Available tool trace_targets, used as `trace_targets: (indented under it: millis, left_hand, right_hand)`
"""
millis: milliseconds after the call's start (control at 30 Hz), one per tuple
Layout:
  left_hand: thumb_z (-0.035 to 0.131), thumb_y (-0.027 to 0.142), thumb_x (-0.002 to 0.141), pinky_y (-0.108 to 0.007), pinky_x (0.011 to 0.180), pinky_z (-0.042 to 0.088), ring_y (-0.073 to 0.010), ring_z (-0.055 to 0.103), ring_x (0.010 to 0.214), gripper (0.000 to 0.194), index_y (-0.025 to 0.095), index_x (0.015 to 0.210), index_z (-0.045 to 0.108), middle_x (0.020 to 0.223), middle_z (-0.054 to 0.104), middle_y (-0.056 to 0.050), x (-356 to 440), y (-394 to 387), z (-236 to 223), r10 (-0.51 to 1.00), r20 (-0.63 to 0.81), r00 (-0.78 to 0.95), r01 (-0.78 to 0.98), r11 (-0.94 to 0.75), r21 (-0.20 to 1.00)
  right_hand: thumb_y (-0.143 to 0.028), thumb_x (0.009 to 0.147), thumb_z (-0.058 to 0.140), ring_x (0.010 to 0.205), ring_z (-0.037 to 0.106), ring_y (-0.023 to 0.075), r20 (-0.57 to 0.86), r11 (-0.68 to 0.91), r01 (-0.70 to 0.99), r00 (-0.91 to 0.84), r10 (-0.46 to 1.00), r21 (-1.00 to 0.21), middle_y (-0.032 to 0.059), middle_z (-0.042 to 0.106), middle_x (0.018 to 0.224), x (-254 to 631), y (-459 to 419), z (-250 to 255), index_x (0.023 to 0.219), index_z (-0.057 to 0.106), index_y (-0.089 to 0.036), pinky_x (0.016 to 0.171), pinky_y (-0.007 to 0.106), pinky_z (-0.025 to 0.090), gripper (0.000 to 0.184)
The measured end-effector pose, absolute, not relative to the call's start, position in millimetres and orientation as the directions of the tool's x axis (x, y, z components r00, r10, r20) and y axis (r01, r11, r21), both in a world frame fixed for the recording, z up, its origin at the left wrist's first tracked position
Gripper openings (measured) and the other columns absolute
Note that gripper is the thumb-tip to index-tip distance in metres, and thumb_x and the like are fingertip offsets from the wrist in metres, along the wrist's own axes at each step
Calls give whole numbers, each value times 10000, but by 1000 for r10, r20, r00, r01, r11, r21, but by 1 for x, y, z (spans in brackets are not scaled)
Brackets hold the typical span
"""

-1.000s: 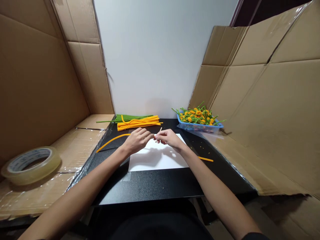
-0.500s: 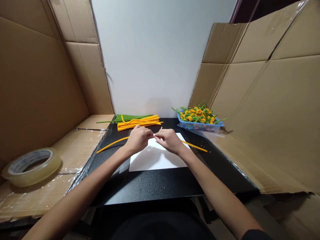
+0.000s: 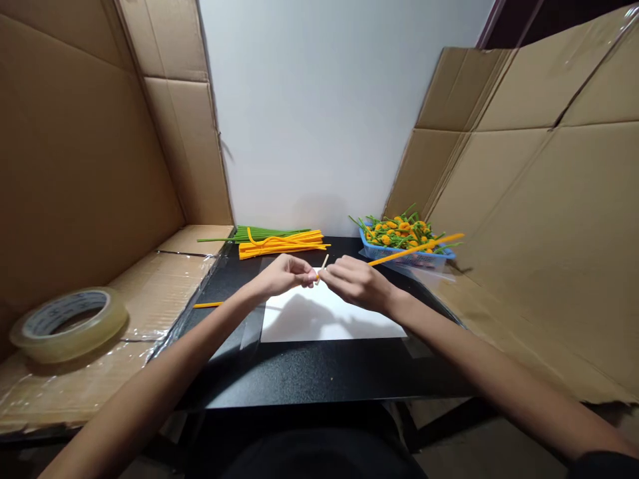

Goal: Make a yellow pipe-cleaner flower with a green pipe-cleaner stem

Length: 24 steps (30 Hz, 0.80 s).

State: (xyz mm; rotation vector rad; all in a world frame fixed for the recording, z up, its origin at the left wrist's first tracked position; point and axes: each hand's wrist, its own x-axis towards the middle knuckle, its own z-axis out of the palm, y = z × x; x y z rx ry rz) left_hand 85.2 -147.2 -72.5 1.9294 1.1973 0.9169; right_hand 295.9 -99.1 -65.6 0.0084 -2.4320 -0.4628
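Cardboard panels [image 3: 539, 253] rise on both sides of the head view, with a pale wall [image 3: 319, 113] closing the back and a black table [image 3: 319, 372] between them. On the table lies a white sheet [image 3: 334, 326], shadowed by the hands above it.

Over the sheet's far part, the two hands nearly meet. The left hand [image 3: 284, 275] has its thumb and fingers pinched together on an orange strip [image 3: 417, 250], right where the strip meets a thin, pale stick [image 3: 325, 261]. The right hand [image 3: 357, 283] is curled, its fingers closed on the same strip just beside that spot. One length of the strip slants up past the right hand, its end showing in front of a blue basket [image 3: 379, 253]; on the other side, an orange end pokes out beyond the left forearm. The stick stands tilted between the fingertips — whether the strip loops around it is too small to tell.

Behind the hands, a bundle of orange strips [image 3: 284, 245] lies against a bundle of green stems [image 3: 264, 233], near the wall. The basket, at the table's far right, is heaped with small orange-and-green pieces [image 3: 404, 229]. Well apart from all this — on the cardboard at left — rests a roll of clear tape [image 3: 112, 324].
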Motion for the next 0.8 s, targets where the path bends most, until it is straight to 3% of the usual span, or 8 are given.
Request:
trace_targets:
  millis: [33,100,133,200,267,367,700,800]
  left_hand:
    - [590,290,850,-328,724,413,-163,579,694,184,143,771,666,748,682,-53,87,-148,-73,887,360,288,576,-461,675]
    - [509,197,913,-349,775,394,-169,588,727,185,154,833,670,789,700,-49,88,-151,-75,693,627,357,792,-580,191]
    - [476,152,929,-350,790,384,-168,589,743,201,159,861,665,809,704,-45,87,-152,-77,576,686,446,816,-577,-46]
    - [449,102,940,-336,788,377,-160,591,765,210,163,908,647,841,708,-36,85,-153,-81,383,690,614,755,-541,-370]
    - [467,86,938,-323,788,377,-154,599,796,180,160,950,631,878,715,-31,82,-154,-84,262,677,688,693,-514,-506]
    - [491,91,940,-320,804,378,-156,606,831,153,150,1006,616,909,723,-32,79,-154,-84,203,680,705,667,-515,-537]
    - [444,132,973,-324,756,353,-159,577,808,160,167,969,600,910,704,-37,79,-152,-87,323,620,715,673,-561,-483]
    - [428,122,968,-328,748,350,-160,559,776,196,162,913,612,832,681,-35,86,-153,-90,391,639,663,726,-547,-418]
  right_hand:
    - [-179,964,478,655,522,150,642,978,183,-762,79,97,62,630,733,294,-97,-67,910,672,-115,631,315,395,212]
    - [-278,932,541,643,529,139,521,860,235,-713,470,-453,60,639,731,289,-94,-68,867,686,-116,623,295,404,227]
    - [-329,911,568,630,526,131,379,700,212,-716,586,-682,60,640,725,287,-92,-67,826,683,-116,608,283,402,256]
    - [-388,856,631,610,513,117,99,322,152,-759,644,-935,57,633,703,285,-89,-65,750,663,-113,585,262,389,297]
    - [-384,773,727,617,515,107,-62,52,118,-787,614,-992,61,632,707,286,-84,-63,748,668,-100,585,245,384,291]
    - [-337,690,814,659,541,109,-145,-86,117,-811,567,-989,66,641,726,290,-79,-62,829,709,-80,601,232,392,310]
    - [-329,668,814,599,512,98,-21,116,105,-824,567,-988,51,649,666,293,-81,-62,759,734,-82,594,250,402,275]
    - [-313,695,766,589,525,112,39,246,142,-792,609,-959,51,652,648,291,-84,-61,754,741,-84,582,253,415,237]
